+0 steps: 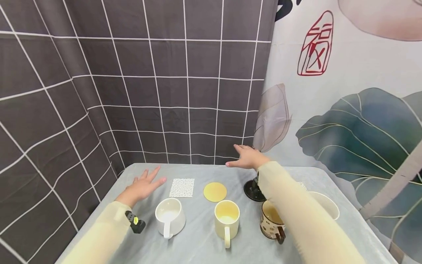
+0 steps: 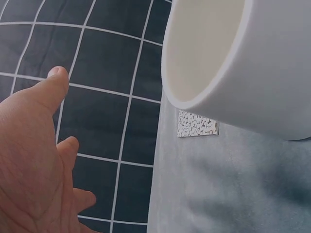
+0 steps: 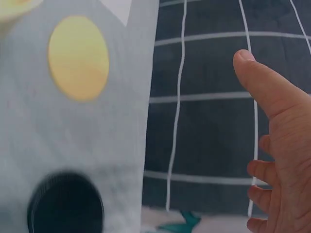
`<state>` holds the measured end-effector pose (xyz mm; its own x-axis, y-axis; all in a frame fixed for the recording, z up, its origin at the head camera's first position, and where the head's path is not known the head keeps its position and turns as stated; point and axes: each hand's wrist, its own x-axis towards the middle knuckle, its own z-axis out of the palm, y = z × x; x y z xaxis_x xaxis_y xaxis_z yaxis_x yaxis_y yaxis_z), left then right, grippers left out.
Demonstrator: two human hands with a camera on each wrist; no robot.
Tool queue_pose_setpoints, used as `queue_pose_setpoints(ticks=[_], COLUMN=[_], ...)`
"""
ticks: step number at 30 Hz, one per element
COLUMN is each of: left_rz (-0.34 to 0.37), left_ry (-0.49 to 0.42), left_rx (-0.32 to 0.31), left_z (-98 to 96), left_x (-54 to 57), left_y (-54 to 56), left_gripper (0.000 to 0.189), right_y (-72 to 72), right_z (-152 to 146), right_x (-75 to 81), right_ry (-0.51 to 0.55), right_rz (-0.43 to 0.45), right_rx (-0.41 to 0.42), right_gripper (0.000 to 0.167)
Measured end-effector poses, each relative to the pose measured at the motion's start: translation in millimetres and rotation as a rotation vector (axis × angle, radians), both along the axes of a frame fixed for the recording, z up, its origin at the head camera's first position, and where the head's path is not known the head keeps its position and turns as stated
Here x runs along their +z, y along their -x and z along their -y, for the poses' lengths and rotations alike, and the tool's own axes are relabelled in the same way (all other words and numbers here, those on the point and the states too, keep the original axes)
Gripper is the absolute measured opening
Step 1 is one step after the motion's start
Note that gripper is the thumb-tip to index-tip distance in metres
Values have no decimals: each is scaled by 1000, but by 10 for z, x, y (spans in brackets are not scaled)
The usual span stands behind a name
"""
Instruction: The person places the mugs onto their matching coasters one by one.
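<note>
My left hand point(image 1: 141, 187), fingers spread and holding nothing, hovers left of a square speckled coaster point(image 1: 182, 187) and behind a white mug point(image 1: 170, 218). That mug looms large in the left wrist view, beside the hand. Over the back right of the table my right hand point(image 1: 248, 157) reaches out with fingers apart and nothing in them. Below it lies a round black coaster point(image 1: 253, 191), partly covered by the sleeve. A yellow mug point(image 1: 227, 222) stands at the middle, with a round yellow coaster point(image 3: 78, 58) behind it. The brown-patterned mug point(image 1: 271, 222) is partly behind my right forearm.
A white vessel point(image 1: 326, 205) sits at the right, partly hidden by my right sleeve, with a bit of a patterned piece point(image 1: 302, 185) behind it. The grey-covered table point(image 1: 197, 170) ends against a dark gridded curtain point(image 1: 171, 91). A printed cloth point(image 1: 296, 110) hangs at right.
</note>
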<state>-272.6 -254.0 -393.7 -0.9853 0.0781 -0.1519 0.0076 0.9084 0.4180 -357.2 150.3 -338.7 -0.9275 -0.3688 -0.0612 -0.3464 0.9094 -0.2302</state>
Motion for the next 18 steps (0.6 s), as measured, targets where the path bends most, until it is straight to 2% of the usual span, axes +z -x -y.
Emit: queue_pose_setpoints(ticks=[4,8,18], left_rz=[-5,-15,-43], left_ry=[13,-10,-7], left_rx=[16,19,23], left_z=[31,46,32], left_x=[8,4,-8], left_y=[-31,-62,-152], left_gripper=[92,91,89], right_y=[61,91,177], right_z=[337,676,1275], right_x=[-112,-227,-479], right_ry=[51,73,18], right_rz=[56,91,73], right_rx=[39,61,144], right_gripper=[101,100,99])
